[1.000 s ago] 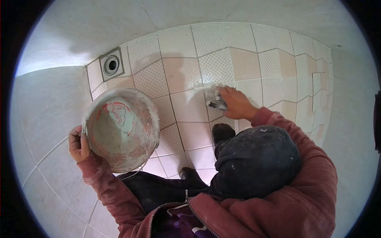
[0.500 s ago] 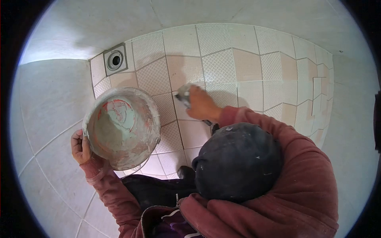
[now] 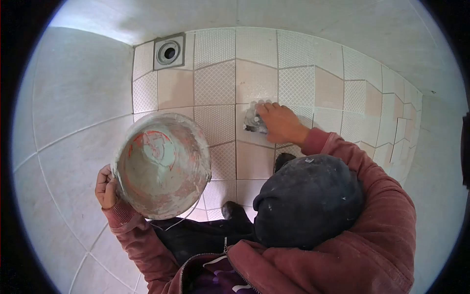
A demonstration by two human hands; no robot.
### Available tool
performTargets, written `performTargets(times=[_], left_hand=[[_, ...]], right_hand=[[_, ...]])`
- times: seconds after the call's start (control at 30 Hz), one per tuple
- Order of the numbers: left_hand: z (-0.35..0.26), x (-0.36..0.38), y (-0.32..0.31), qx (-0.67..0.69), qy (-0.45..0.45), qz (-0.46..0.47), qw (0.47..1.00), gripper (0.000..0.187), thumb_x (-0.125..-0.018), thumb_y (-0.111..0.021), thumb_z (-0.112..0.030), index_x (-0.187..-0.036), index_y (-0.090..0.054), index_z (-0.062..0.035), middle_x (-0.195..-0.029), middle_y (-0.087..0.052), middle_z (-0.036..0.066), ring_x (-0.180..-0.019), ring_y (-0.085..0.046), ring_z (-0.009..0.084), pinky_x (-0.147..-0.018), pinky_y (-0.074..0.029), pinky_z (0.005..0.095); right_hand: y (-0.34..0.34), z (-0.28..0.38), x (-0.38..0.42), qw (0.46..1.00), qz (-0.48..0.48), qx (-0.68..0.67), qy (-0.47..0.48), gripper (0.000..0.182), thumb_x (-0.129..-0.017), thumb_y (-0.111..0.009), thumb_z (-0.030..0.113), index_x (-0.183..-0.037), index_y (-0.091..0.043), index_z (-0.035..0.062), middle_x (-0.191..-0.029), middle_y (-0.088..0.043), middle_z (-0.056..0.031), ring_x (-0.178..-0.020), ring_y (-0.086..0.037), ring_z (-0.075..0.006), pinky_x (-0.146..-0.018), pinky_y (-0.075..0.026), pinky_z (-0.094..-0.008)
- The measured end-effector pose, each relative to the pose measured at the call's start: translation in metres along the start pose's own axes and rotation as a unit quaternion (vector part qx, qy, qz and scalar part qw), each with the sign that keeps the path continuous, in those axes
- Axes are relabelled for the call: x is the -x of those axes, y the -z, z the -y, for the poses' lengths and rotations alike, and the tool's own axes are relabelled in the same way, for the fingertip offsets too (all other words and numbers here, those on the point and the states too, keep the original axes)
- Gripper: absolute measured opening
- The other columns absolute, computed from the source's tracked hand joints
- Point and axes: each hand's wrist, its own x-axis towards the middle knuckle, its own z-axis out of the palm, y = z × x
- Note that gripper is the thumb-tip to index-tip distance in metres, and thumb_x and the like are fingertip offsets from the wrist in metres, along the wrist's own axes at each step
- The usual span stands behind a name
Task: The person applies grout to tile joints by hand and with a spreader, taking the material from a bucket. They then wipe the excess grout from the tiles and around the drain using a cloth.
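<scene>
A bucket (image 3: 196, 169) smeared with dried grout tilts towards me on the left, and pale grey-green paste (image 3: 142, 166) coats its inside. My left hand (image 3: 105, 187) is closed on the bucket's left rim, the fingers curled at its edge. Over the patterned floor tiles (image 3: 257, 81), my right hand (image 3: 284, 122) is closed on a small grey, paste-smeared piece (image 3: 253, 120) with a dark lower edge. My fingers partly cover that piece, so its exact kind cannot be made out. It appears to touch the floor.
A square floor drain (image 3: 169, 51) with a dark round hole lies in the far left corner. Tiled walls (image 3: 78, 83) close in on the left, far side and right. My bent knee (image 3: 308, 201) rises close to my right forearm.
The view has shifted, so floor and bucket sit further right in it. My right hand, still holding the grey piece, has moved slightly nearer across the tiles. My left hand remains on the rim.
</scene>
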Motion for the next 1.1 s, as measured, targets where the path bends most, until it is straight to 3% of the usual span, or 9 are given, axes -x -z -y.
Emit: performTargets(times=[0.07,0.4,0.5,0.6,0.67,0.77,0.9,0.97,1.1], left_hand=[[-0.010,0.004,-0.008,0.030,0.034,-0.012,0.999,0.029,-0.082,-0.042,-0.009,-0.105,-0.053,0.0038,-0.096,-0.059,0.009,-0.086,-0.057,0.0169,-0.076,-0.048,0.0278],[0.008,-0.009,0.007,0.022,0.021,-0.030,0.999,0.028,-0.082,-0.042,-0.010,-0.103,-0.054,0.0035,-0.094,-0.061,0.009,-0.082,-0.059,0.0164,-0.073,-0.049,0.0281],[0.007,-0.007,0.005,0.021,0.015,-0.030,0.999,0.028,-0.083,-0.041,-0.011,-0.104,-0.054,0.0038,-0.094,-0.061,0.010,-0.084,-0.059,0.0168,-0.074,-0.049,0.0285],[0.018,-0.008,0.010,0.027,0.013,-0.032,0.999,0.028,-0.083,-0.041,-0.011,-0.104,-0.053,0.0041,-0.095,-0.061,0.010,-0.085,-0.059,0.0173,-0.074,-0.049,0.0289],[0.011,-0.011,0.004,0.019,0.000,-0.030,0.999,0.029,-0.084,-0.041,-0.011,-0.105,-0.053,0.0043,-0.095,-0.061,0.010,-0.084,-0.059,0.0174,-0.074,-0.050,0.0290],[0.006,-0.002,-0.008,0.042,0.028,-0.048,0.998,0.029,-0.083,-0.041,-0.010,-0.105,-0.053,0.0044,-0.095,-0.061,0.010,-0.085,-0.059,0.0179,-0.075,-0.050,0.0291],[0.017,-0.009,0.004,0.037,0.015,-0.029,0.999,0.029,-0.083,-0.041,-0.011,-0.104,-0.053,0.0042,-0.094,-0.061,0.010,-0.084,-0.059,0.0180,-0.075,-0.050,0.0292],[0.019,-0.009,0.006,0.033,0.010,-0.025,0.999,0.029,-0.083,-0.041,-0.012,-0.104,-0.053,0.0039,-0.094,-0.061,0.010,-0.084,-0.059,0.0179,-0.075,-0.050,0.0291],[0.011,-0.010,-0.002,0.043,0.016,-0.046,0.998,0.028,-0.083,-0.041,-0.010,-0.104,-0.053,0.0030,-0.095,-0.061,0.010,-0.082,-0.059,0.0174,-0.074,-0.049,0.0289]], right_hand=[[0.009,-0.005,-0.002,0.996,0.040,-0.060,-0.054,0.068,-0.059,-0.064,0.006,-0.122,-0.040,-0.0051,-0.107,-0.053,-0.0197,-0.100,-0.054,-0.0338,-0.085,-0.045,-0.0421],[0.008,0.002,-0.015,1.000,-0.026,-0.006,0.000,0.070,-0.058,-0.064,0.005,-0.123,-0.040,-0.0030,-0.108,-0.052,-0.0182,-0.101,-0.053,-0.0332,-0.086,-0.045,-0.0418],[0.010,0.005,-0.020,0.999,0.019,-0.031,0.014,0.069,-0.059,-0.064,0.005,-0.123,-0.040,-0.0035,-0.108,-0.052,-0.0182,-0.102,-0.052,-0.0332,-0.086,-0.044,-0.0415],[0.006,0.010,-0.027,0.999,-0.051,-0.003,0.013,0.066,-0.060,-0.063,0.005,-0.122,-0.041,-0.0037,-0.107,-0.053,-0.0180,-0.102,-0.052,-0.0332,-0.084,-0.045,-0.0412],[0.018,0.019,-0.026,0.995,0.088,-0.027,0.033,0.062,-0.063,-0.063,0.006,-0.120,-0.042,-0.0038,-0.106,-0.053,-0.0183,-0.101,-0.053,-0.0328,-0.082,-0.045,-0.0411],[0.007,0.012,-0.027,1.000,-0.019,-0.007,-0.002,0.059,-0.065,-0.063,0.007,-0.119,-0.043,-0.0042,-0.105,-0.053,-0.0187,-0.100,-0.053,-0.0335,-0.082,-0.045,-0.0422],[0.000,0.008,0.005,0.994,0.067,-0.087,-0.002,0.058,-0.067,-0.063,0.010,-0.119,-0.042,-0.0048,-0.105,-0.053,-0.0184,-0.098,-0.053,-0.0341,-0.083,-0.045,-0.0425],[-0.014,-0.002,0.036,0.971,-0.125,-0.186,-0.081,0.057,-0.070,-0.064,0.013,-0.118,-0.040,-0.0065,-0.105,-0.051,-0.0213,-0.097,-0.052,-0.0366,-0.083,-0.045,-0.0427],[-0.027,-0.011,0.050,0.949,-0.107,-0.143,-0.260,0.061,-0.071,-0.065,0.017,-0.119,-0.038,-0.0095,-0.107,-0.049,-0.0253,-0.097,-0.051,-0.0383,-0.083,-0.046,-0.0430]])
